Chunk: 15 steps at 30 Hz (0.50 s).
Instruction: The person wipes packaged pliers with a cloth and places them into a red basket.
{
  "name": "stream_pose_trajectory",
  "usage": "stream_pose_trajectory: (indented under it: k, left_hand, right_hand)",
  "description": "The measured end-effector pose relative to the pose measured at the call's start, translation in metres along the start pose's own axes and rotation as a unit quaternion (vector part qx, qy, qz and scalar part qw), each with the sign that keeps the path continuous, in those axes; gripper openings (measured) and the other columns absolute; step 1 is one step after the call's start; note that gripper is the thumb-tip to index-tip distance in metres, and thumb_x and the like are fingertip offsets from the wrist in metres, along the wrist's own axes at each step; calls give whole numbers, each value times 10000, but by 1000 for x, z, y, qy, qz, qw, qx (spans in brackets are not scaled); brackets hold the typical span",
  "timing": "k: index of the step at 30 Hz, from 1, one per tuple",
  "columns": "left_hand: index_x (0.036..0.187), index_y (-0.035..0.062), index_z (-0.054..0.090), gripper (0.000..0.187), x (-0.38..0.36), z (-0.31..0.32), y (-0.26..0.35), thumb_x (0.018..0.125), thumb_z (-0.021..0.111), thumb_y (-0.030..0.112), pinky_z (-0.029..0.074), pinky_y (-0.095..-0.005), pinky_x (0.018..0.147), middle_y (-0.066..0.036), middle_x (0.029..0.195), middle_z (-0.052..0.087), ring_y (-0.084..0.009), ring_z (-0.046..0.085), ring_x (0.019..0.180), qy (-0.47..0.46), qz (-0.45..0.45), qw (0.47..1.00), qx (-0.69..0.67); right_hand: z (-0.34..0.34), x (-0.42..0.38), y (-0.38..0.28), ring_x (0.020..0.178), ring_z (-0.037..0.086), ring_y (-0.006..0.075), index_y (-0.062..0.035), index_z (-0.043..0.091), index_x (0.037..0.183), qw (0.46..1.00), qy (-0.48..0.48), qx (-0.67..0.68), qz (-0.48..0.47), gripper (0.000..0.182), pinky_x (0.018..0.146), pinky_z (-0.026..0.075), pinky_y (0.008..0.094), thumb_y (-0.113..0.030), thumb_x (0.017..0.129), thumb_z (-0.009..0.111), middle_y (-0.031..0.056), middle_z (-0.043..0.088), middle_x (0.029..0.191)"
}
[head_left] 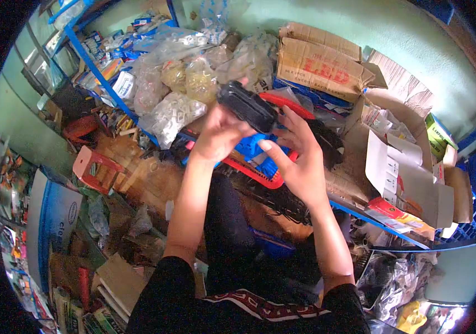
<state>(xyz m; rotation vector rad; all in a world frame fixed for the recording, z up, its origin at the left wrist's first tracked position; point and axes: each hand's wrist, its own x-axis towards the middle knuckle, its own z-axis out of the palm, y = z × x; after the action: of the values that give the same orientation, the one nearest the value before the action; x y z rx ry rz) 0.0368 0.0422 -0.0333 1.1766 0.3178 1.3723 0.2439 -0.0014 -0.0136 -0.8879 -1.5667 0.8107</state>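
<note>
My left hand (218, 133) grips a black boxy plastic object (247, 106), held up in front of me. My right hand (299, 158) is beside it on the right, fingers spread and touching the object's lower right end. Behind both hands lies a red plastic basket (265, 177) with blue parts (252, 147) in it. More black objects (327, 142) lie just right of my right hand.
Clear bags of small white parts (171, 114) pile up at the back left by a blue shelf frame (96, 72). A cardboard box marked LED (318, 67) stands behind. Open white cartons (410, 178) are on the right. A red stool (97, 167) sits on the floor left.
</note>
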Motion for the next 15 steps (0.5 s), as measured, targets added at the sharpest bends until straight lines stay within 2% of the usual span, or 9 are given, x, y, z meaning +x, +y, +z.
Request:
stream_pose_trajectory:
  k: [1, 2, 3, 6, 11, 13, 15]
  left_hand:
    - [1643, 79, 236, 965, -4, 11, -2, 850, 779, -15, 471, -458, 1134, -130, 1441, 570, -273, 585, 1324, -2, 2, 1000, 24]
    - [1585, 63, 325, 910, -3, 19, -6, 820, 809, -34, 473, -432, 1126, -134, 1436, 571, -255, 585, 1315, 0, 12, 999, 40]
    - [1585, 63, 325, 910, -3, 26, -7, 820, 809, -34, 473, -432, 1126, -134, 1436, 571, -255, 585, 1315, -1, 12, 999, 38]
    - [1487, 55, 416, 761, -8, 42, 4, 840, 809, -18, 463, -418, 1124, -114, 1391, 581, -236, 585, 1305, -20, 30, 997, 64]
    - [1470, 48, 459, 738, -5, 50, 27, 830, 818, -29, 464, -391, 1119, -113, 1389, 578, -221, 569, 1316, -69, 43, 994, 74]
    - [1467, 41, 465, 745, -10, 56, 37, 820, 828, -29, 455, -387, 1127, -118, 1395, 578, -216, 566, 1317, -67, 66, 976, 196]
    - [1463, 30, 466, 757, -12, 63, 42, 808, 840, -31, 456, -377, 1124, -120, 1395, 582, -213, 570, 1313, -62, 67, 974, 206]
  right_hand:
    - [0, 0, -2, 1158, 698, 264, 32, 511, 1463, 1000, -6, 18, 8, 750, 987, 550, 386, -260, 868, 860, 231, 696, 1275]
    - [-2, 0, 6, 1173, 671, 232, 34, 501, 1474, 1000, -5, 31, 1, 749, 1021, 532, 375, -202, 863, 864, 190, 682, 1286]
    - [-5, 0, 5, 1173, 671, 232, 34, 501, 1474, 1000, -4, 29, 2, 749, 1021, 532, 375, -202, 863, 864, 190, 682, 1286]
    - [-17, -2, -8, 1265, 606, 219, 51, 492, 1469, 993, -10, 112, -38, 694, 1101, 472, 363, -26, 864, 824, 141, 624, 1373]
    - [-38, -3, -23, 1314, 579, 228, 53, 464, 1483, 989, -42, 138, -32, 701, 1121, 462, 370, 27, 865, 796, 162, 597, 1422]
    - [-42, -5, -29, 1327, 570, 231, 51, 458, 1488, 989, -49, 139, -26, 700, 1130, 457, 375, 51, 867, 781, 166, 582, 1441]
    - [-45, -6, -34, 1358, 546, 244, 43, 438, 1508, 983, -53, 172, -25, 714, 1151, 446, 388, 104, 867, 746, 171, 546, 1482]
